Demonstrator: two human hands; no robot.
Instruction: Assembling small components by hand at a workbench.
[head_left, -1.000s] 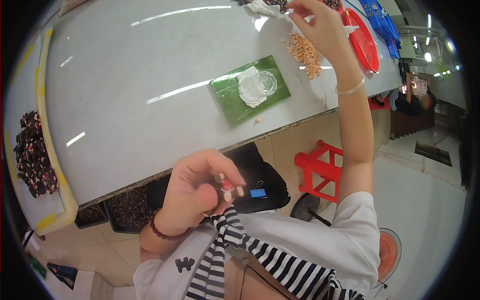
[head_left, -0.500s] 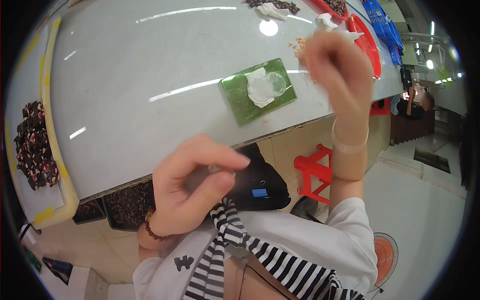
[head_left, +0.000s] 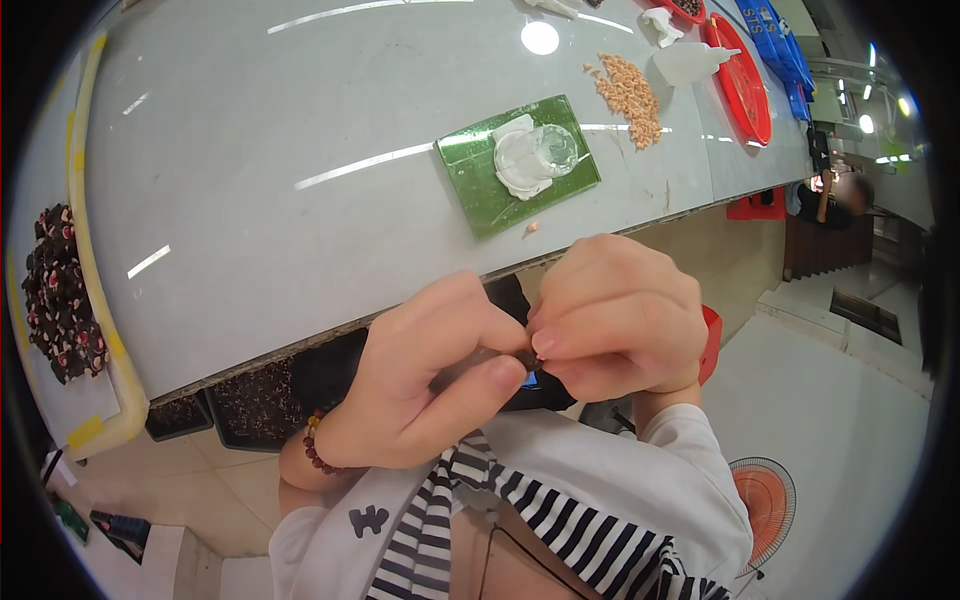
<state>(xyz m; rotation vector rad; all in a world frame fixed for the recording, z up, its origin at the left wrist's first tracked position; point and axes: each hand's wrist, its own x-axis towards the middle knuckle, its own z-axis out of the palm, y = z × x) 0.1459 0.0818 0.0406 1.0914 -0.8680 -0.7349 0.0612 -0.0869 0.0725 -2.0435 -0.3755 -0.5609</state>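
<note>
My left hand [head_left: 430, 365] is closed in a pinch above my lap, just off the table's near edge. Between its thumb and forefinger sits a small dark brown piece [head_left: 531, 360]. My right hand [head_left: 622, 315] meets it there, fingertips pressed together against the piece; anything they hold is hidden. On the table beyond lies a green board [head_left: 470, 195] carrying a small clear cup [head_left: 557, 150] on a white, crumpled-looking layer. A pile of small pale orange bits [head_left: 630, 98] is spread to the right of the board, with one loose bit [head_left: 532, 229] near the edge.
A white squeeze bottle [head_left: 688, 63] lies beside a red tray [head_left: 745, 85] at far right. Leftward, a yellow-taped tray [head_left: 115, 370] holds many dark pieces [head_left: 62, 300]. Dark bins [head_left: 255, 405] stand below the table. An orange fan [head_left: 763, 510] and another person [head_left: 835, 200] are to the right.
My right hand has come down from over the pale orange pile to my left fingertips. My left hand has shifted slightly right and stays pinched.
</note>
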